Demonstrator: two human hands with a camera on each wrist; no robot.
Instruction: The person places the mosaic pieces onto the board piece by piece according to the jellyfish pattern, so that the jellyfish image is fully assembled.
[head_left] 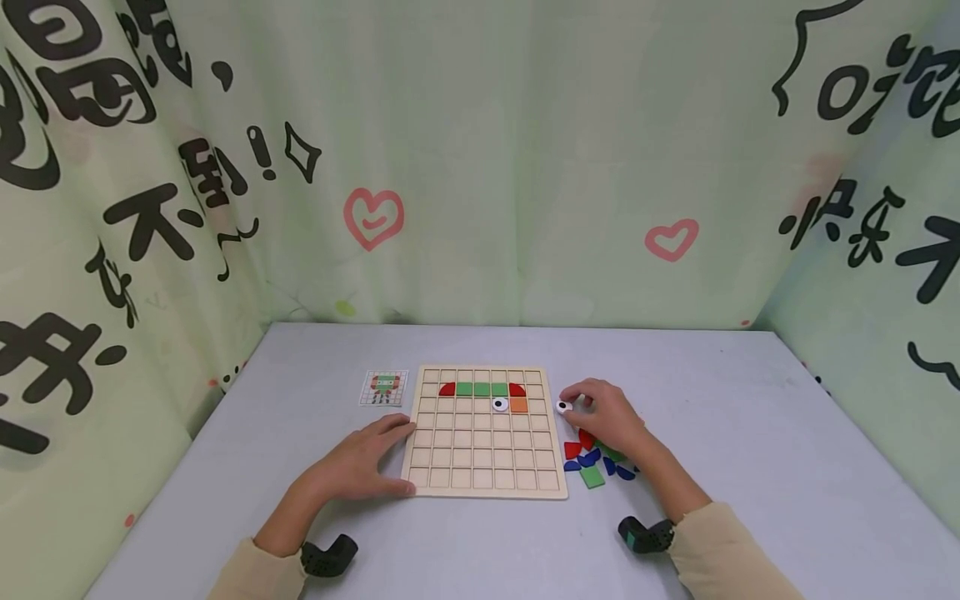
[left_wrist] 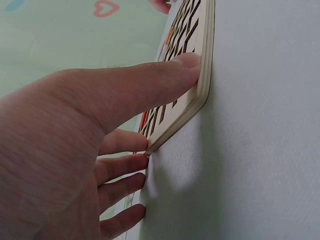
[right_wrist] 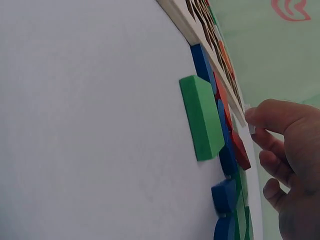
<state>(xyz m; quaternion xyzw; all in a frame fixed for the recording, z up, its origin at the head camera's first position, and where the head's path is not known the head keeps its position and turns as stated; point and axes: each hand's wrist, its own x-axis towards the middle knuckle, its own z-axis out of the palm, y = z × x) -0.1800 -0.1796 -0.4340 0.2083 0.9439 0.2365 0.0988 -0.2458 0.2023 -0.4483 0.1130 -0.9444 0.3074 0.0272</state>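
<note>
A wooden grid board [head_left: 453, 458] lies on the table with several pieces in its upper rows: red quarter-rounds at both ends, green squares [head_left: 482, 389] between them, and below these a white eye disc [head_left: 500, 404] beside an orange square [head_left: 518, 405]. My left hand [head_left: 365, 462] touches the board's left side, its thumb [left_wrist: 187, 62] on the board's rim and its fingers spread along the edge. Just off the board's right side, my right hand [head_left: 609, 414] pinches a second white eye disc [head_left: 562, 407] between thumb and fingers; the right wrist view shows only a sliver of it.
Loose red, blue and green pieces [head_left: 592, 477] lie right of the board, partly under my right hand. A small pattern card [head_left: 384, 388] with a figure on a grid lies at the board's upper left. A printed curtain [head_left: 517, 167] surrounds the table.
</note>
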